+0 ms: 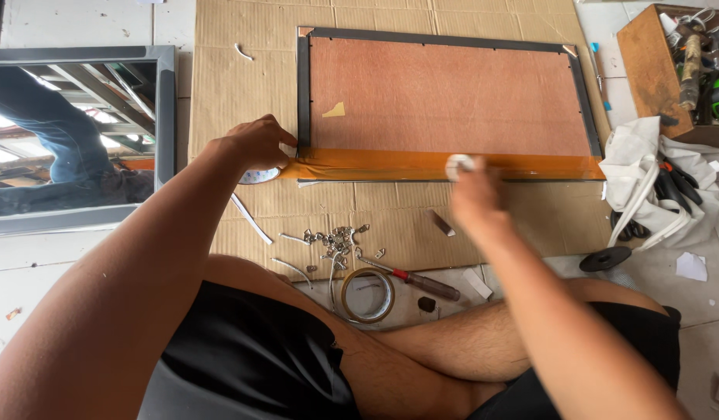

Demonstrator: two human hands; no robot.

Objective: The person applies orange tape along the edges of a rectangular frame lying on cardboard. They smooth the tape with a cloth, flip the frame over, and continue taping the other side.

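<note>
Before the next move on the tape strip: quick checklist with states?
1. Left hand pins the tape's left end at the frame corner: ok.
2. Right hand on the tape, a white thing at its fingertips: ok.
3. Tape lies along the bottom edge: ok.
4. Tape flat at left end: not ok, bunched.
5. Bubbles under tape: cannot tell.
6. Tape reaches right corner: ok.
</note>
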